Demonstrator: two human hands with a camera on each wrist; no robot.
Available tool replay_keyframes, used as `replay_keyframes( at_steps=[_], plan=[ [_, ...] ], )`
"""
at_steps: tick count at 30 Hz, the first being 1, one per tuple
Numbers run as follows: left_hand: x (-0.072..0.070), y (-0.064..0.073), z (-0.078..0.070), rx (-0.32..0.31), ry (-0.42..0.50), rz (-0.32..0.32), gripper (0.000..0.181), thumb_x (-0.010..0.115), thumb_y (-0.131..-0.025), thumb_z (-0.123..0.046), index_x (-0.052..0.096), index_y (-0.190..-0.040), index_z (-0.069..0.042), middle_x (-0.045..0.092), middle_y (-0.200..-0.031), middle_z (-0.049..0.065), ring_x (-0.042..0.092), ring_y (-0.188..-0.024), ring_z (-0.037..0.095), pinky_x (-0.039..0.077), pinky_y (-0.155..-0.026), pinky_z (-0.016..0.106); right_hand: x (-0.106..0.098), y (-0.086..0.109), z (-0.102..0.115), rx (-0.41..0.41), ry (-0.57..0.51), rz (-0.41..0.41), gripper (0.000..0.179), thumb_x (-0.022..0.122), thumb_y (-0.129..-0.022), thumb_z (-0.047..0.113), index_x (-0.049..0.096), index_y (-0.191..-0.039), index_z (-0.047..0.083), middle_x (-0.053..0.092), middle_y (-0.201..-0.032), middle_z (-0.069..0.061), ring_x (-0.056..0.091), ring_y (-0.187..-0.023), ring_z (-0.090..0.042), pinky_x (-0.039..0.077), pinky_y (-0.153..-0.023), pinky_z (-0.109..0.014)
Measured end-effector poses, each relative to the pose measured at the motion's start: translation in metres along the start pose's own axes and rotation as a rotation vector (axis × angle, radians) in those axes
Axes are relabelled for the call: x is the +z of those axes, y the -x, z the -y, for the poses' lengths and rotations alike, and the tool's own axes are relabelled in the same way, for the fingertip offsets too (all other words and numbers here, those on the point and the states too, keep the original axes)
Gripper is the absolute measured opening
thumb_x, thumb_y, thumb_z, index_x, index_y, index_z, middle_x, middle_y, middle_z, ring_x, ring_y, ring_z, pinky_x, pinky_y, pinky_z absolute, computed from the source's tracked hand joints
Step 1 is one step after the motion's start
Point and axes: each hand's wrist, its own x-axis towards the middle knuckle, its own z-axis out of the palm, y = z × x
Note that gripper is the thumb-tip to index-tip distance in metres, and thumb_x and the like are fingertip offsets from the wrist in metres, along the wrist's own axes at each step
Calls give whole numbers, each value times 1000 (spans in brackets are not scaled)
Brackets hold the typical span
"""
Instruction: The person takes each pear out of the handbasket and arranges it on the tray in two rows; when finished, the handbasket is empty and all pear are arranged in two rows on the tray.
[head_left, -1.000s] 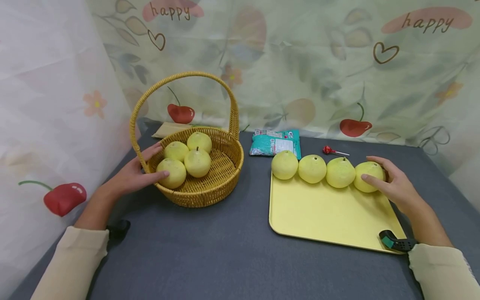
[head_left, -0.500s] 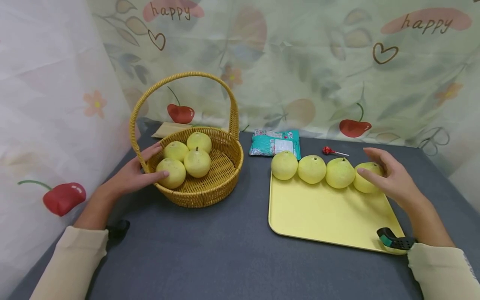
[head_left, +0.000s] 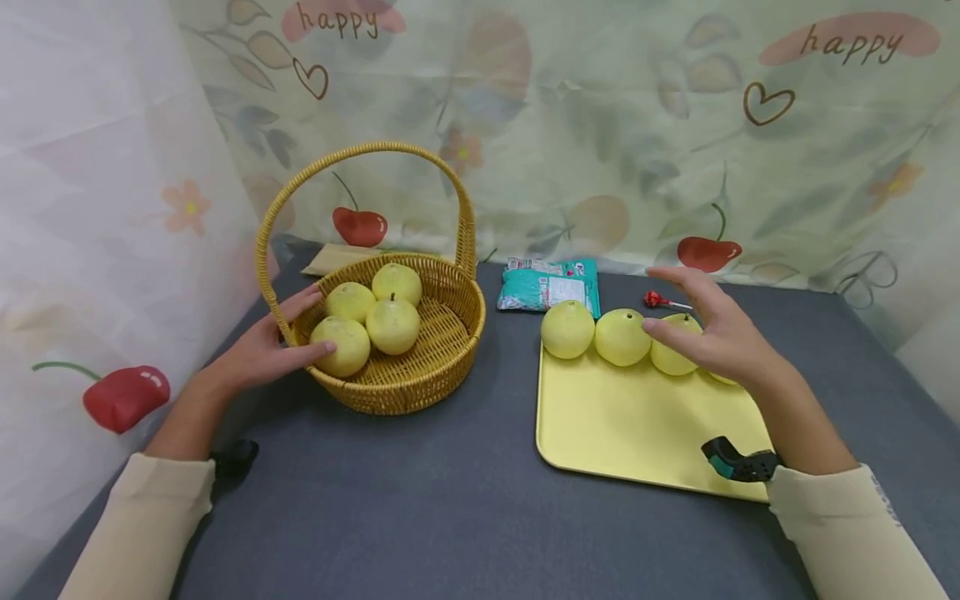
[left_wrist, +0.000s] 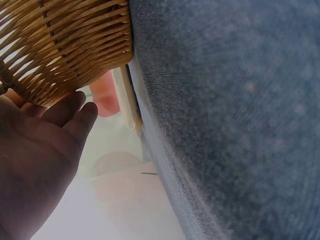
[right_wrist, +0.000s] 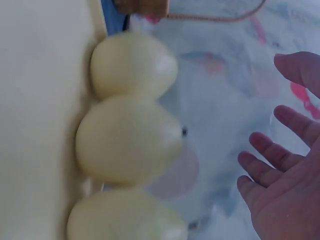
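Observation:
My left hand (head_left: 258,354) holds the left rim of a wicker basket (head_left: 401,396), its thumb over the rim against a yellow-green pear (head_left: 343,346). In the left wrist view, fingers (left_wrist: 67,110) lie along the woven outer wall. Inside the basket sit several pears, bunched at the left. My right hand (head_left: 716,333) hovers above a row of pears (head_left: 622,337) with fingers spread and nothing between them. The row lies along the back edge of a yellow tray (head_left: 637,425); my hand partly covers the rightmost pears. The right wrist view shows this hand apart from the pears (right_wrist: 127,140).
A teal packet (head_left: 547,287) lies behind the left end of the row. A red lollipop (head_left: 656,298) rests behind the pears. Behind the basket is a flat tan item (head_left: 341,260). The basket's tall arched handle (head_left: 386,147) rises above it. Printed cloth hangs at the back and left.
My right hand has let go of the rightmost pear, lifted and moved left over the row. That pear stays on the tray. My left hand keeps its place on the basket.

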Motion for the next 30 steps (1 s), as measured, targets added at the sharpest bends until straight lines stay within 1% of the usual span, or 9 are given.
replay_keyframes(
  at_steps=[4, 6, 9, 12, 16, 19, 22, 26, 30],
  plan=[
    [0, 0, 0, -4, -1, 2, 88, 73, -93, -34, 22, -160, -8, 10, -167, 6, 5, -151, 30, 15, -114, 63, 18, -20, 19, -85, 1, 33, 64, 73, -91, 10, 47, -149, 14, 42, -149, -6, 34, -139, -28, 29, -108, -61],
    [0, 0, 0, -5, -3, 3, 89, 73, -93, -34, 22, -160, -7, 10, -167, 6, 5, -151, 31, 15, -114, 63, 28, -32, 27, -138, -22, 54, 63, 73, -91, 10, 47, -149, 14, 43, -149, -5, 34, -139, -26, 29, -109, -59],
    [0, 0, 0, -3, -1, 5, 89, 73, -93, -34, 22, -160, -7, 10, -167, 6, 5, -151, 31, 15, -114, 63, 46, -51, 41, -205, -60, 102, 66, 73, -91, 12, 45, -150, 14, 41, -150, -5, 33, -140, -23, 27, -113, -55],
    [-1, 1, 0, 1, -2, 6, 89, 73, -93, -34, 21, -160, -7, 10, -167, 6, 4, -151, 30, 14, -114, 63, 69, -72, 58, -247, -81, 161, 71, 75, -91, 15, 40, -153, 11, 38, -154, -6, 31, -143, -22, 27, -114, -51],
    [-1, 0, -1, 2, -2, 7, 88, 73, -93, -34, 22, -160, -7, 10, -167, 6, 5, -151, 31, 15, -114, 63, 106, -96, 81, -206, -83, 268, 80, 75, -92, 26, 31, -158, 12, 31, -160, -4, 28, -146, -20, 28, -115, -46],
    [-1, -1, -1, 5, 0, 6, 87, 73, -93, -34, 23, -160, -7, 10, -167, 6, 5, -151, 31, 16, -114, 63, 138, -111, 96, -161, -50, 357, 88, 74, -92, 35, 24, -160, 11, 26, -163, -5, 25, -147, -20, 26, -116, -42],
    [0, -2, 0, 12, 0, 3, 87, 73, -93, -33, 24, -160, -6, 11, -167, 6, 6, -151, 31, 16, -114, 62, 168, -123, 109, -144, -2, 427, 92, 74, -92, 38, 21, -160, 7, 25, -163, -9, 23, -148, -21, 24, -117, -39],
    [1, -2, 1, 17, -4, -5, 87, 73, -93, -33, 24, -159, -5, 11, -167, 7, 7, -151, 31, 16, -114, 61, 201, -136, 118, -123, 26, 476, 95, 75, -91, 37, 19, -159, 3, 28, -161, -12, 27, -147, -22, 26, -116, -36],
    [0, -2, 2, 24, -10, -6, 86, 73, -93, -32, 24, -159, -5, 12, -167, 8, 7, -151, 32, 17, -114, 61, 221, -144, 119, -80, 41, 475, 96, 76, -90, 33, 17, -160, 4, 32, -159, -12, 34, -143, -21, 31, -113, -35]
  ],
)
